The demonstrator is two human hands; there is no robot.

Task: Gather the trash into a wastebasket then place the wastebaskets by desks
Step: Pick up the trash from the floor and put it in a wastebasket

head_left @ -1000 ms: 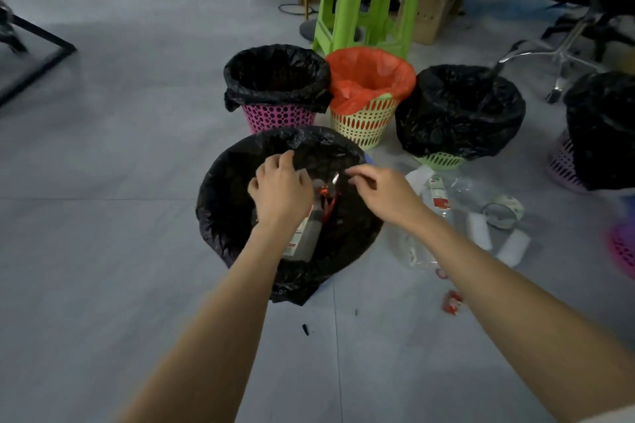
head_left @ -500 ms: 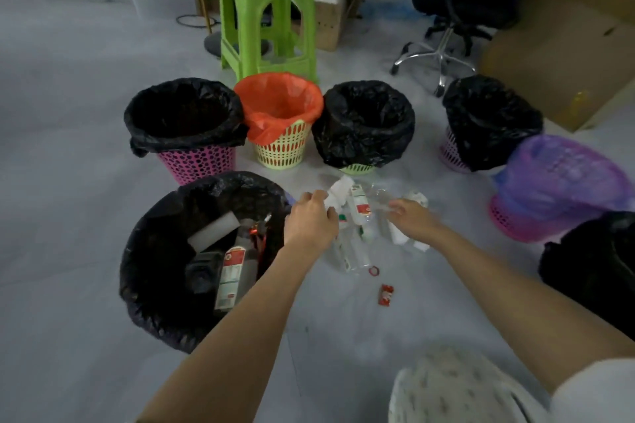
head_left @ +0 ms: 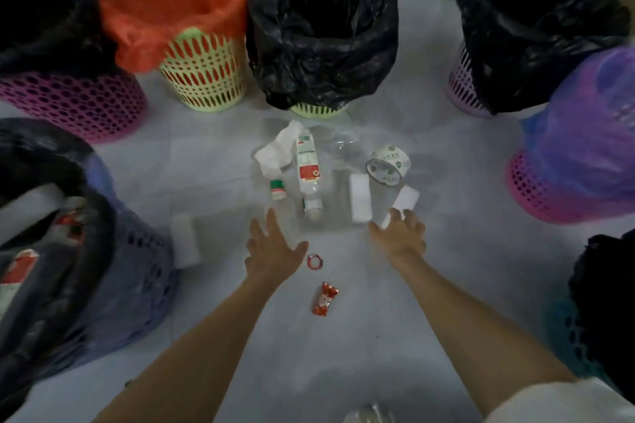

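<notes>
Grey floor holds a bottle, cap toward both hands; left hand and right hand fingers spread.

light: dim, flat, bluish | shadows: faint, soft on floor | glare: none | blur: motion smear toward left baskets | edges: wide-angle bending | centre: fairly sharp

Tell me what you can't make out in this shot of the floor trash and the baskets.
- Head view: print on the bottle label is too small and blurred to read.
- Clear bottles near the left hand blend into the grey floor.
- Whether the right hand touches the white block is blurred.
- Blue basket: contents blurred and cut by the left edge.
- Black-lined basket: inside too dark.
</notes>
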